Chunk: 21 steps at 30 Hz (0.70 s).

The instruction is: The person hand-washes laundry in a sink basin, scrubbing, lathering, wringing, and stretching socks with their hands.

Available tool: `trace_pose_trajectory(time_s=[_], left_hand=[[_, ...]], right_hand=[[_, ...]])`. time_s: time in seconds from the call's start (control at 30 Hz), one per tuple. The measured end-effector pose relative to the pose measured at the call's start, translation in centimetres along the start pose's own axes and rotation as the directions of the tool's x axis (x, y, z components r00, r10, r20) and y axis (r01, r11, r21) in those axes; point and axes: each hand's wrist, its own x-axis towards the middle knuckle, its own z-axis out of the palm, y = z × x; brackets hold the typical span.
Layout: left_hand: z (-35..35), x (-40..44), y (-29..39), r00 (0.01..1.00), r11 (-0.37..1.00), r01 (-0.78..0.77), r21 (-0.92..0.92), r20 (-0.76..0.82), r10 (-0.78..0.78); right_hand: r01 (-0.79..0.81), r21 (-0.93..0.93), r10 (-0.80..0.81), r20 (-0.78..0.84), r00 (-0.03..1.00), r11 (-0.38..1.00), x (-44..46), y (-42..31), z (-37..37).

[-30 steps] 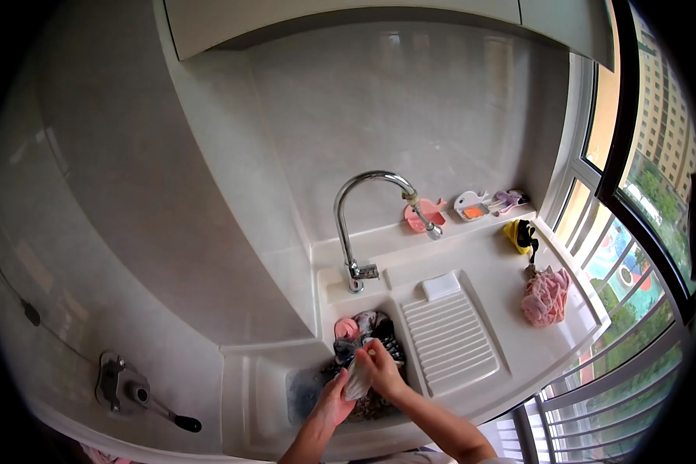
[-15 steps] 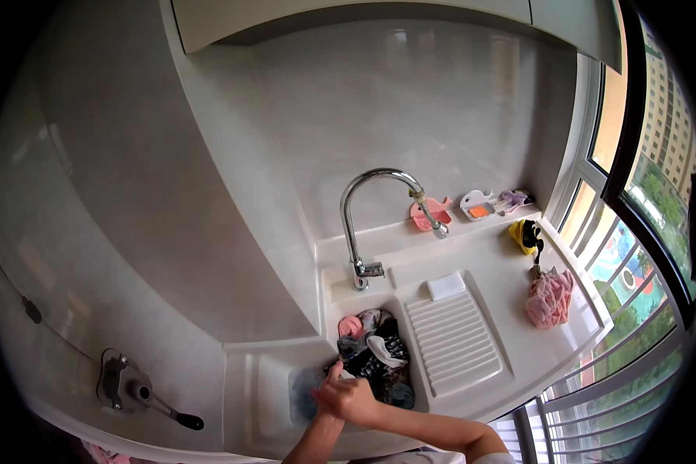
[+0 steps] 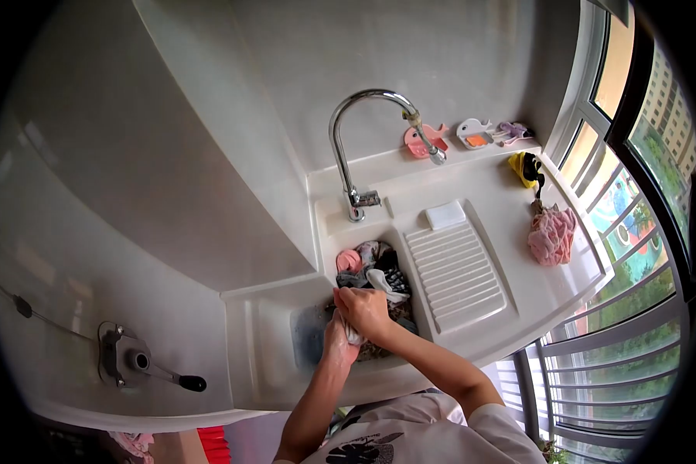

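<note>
Over the sink (image 3: 259, 340), my left hand (image 3: 340, 338) and my right hand (image 3: 367, 311) press together around a wet, whitish piece of cloth (image 3: 353, 333). Part of the cloth shows between them; the rest is hidden by my fingers. Just beyond my hands lies a heap of laundry (image 3: 353, 279) with dark, patterned and white pieces and a pink piece (image 3: 349, 261). Bluish, cloudy water (image 3: 307, 336) stands in the sink to the left of my hands.
A curved chrome faucet (image 3: 339, 147) rises behind the sink. To the right is a ribbed washboard (image 3: 456, 271) with a white bar (image 3: 445, 216) at its top. Whale-shaped soap dishes, a pink one (image 3: 425, 145) and a white one (image 3: 472, 135), stand behind. A pink bundle (image 3: 552, 236) lies near the window.
The view has tipped downward, so the sink and faucet sit higher and my shirt shows. My hands stay clasped together, and whitish cloth now shows between them.
</note>
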Motion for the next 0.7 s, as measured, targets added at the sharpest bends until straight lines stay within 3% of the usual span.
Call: trace_pose_trajectory(time_s=[0.03, 0.07, 0.1, 0.13, 0.17, 0.2, 0.23, 0.27, 0.3, 0.37, 0.4, 0.43, 0.47, 0.5, 0.57, 0.6, 0.63, 0.7], left_hand=[[-0.4, 0.4, 0.0, 1.0, 0.998, 0.0, -0.056, 0.005, 0.0], [-5.7, 4.2, -2.3, 0.955, 0.928, -0.291, 0.231, 0.117, 0.271], [-8.0, 5.4, -3.3, 0.905, 0.831, -0.424, 0.361, 0.207, 0.371], [-10.3, 6.6, -4.2, 0.836, 0.697, -0.549, 0.461, 0.293, 0.464], [-8.3, 4.9, -3.5, 0.919, 0.899, -0.371, 0.233, 0.229, 0.32], [-5.4, 2.6, -2.4, 0.967, 0.989, -0.145, -0.025, 0.206, 0.147], [-2.5, 1.0, -1.3, 0.993, 0.999, -0.037, -0.016, 0.11, 0.038], [0.4, -0.6, -0.3, 0.997, 0.997, 0.072, -0.028, 0.012, -0.072], [1.4, -1.4, 0.0, 0.997, 0.998, 0.048, 0.033, -0.064, -0.046], [0.7, -0.9, -0.5, 1.0, 0.994, -0.017, -0.107, -0.023, 0.015], [-2.4, 1.2, -1.2, 0.957, 0.986, -0.02, -0.168, 0.282, 0.068], [-5.6, 3.4, -2.0, 0.821, 0.976, 0.014, -0.219, 0.559, 0.114], [-6.3, 3.6, -2.3, 0.945, 0.987, 0.008, -0.159, 0.324, 0.044], [-5.6, 3.0, -2.1, 0.981, 0.992, 0.01, -0.128, 0.193, 0.015], [-1.6, 0.3, -0.7, 0.999, 0.998, 0.022, -0.051, -0.025, -0.023], [0.3, -0.8, -0.1, 0.994, 1.0, 0.025, -0.004, -0.105, -0.025], [-0.2, -0.6, -0.3, 0.994, 1.0, 0.019, -0.007, -0.105, -0.02], [-2.8, 0.9, -1.5, 0.942, 0.927, 0.001, -0.375, 0.312, 0.125]], right_hand=[[0.01, 0.021, -0.01, 0.028, 1.0, 1.0, -0.8, -1.2, -0.2], [-0.02, 0.111, -0.002, 0.197, 0.98, 0.994, -3.2, -2.4, 0.8], [-0.067, 0.194, -0.007, 0.359, 0.933, 0.979, -5.3, -3.4, 1.6], [0.154, 0.142, -0.179, 0.179, 0.967, 0.978, -5.6, -3.2, 1.3], [0.148, 0.142, -0.172, 0.179, 0.969, 0.979, -4.9, -2.4, 0.9], [0.134, 0.156, -0.155, 0.13, 0.979, 0.979, -3.3, -1.3, 0.5], [0.121, 0.171, -0.136, 0.084, 0.987, 0.978, -2.1, -0.5, 0.1], [0.023, 0.068, -0.026, 0.037, 0.999, 0.997, -1.7, 0.5, 0.8], [-0.076, -0.027, 0.078, 0.056, 0.995, 0.997, -1.3, 0.8, 0.7], [-0.015, 0.062, 0.011, 0.068, 0.998, 0.998, -2.0, -1.1, 0.2], [-0.083, 0.023, 0.075, 0.242, 0.967, 0.996, -3.2, -4.1, -0.7], [0.109, 0.081, -0.109, -0.002, 0.994, 0.991, -4.6, -3.9, 1.9], [0.132, 0.088, -0.139, 0.081, 0.987, 0.987, -4.4, -3.9, 0.9], [0.156, 0.096, -0.17, 0.162, 0.972, 0.983, -3.6, -3.5, -0.3], [0.053, 0.122, -0.063, 0.077, 0.995, 0.991, -2.5, -0.5, 1.1], [-0.047, -0.023, 0.049, 0.109, 0.993, 0.999, -1.6, 0.0, 0.6], [-0.063, -0.052, 0.068, 0.114, 0.991, 0.997, -1.5, -0.3, 0.4], [0.095, 0.004, -0.095, 0.107, 0.99, 0.995, -3.0, -2.3, 0.5]])
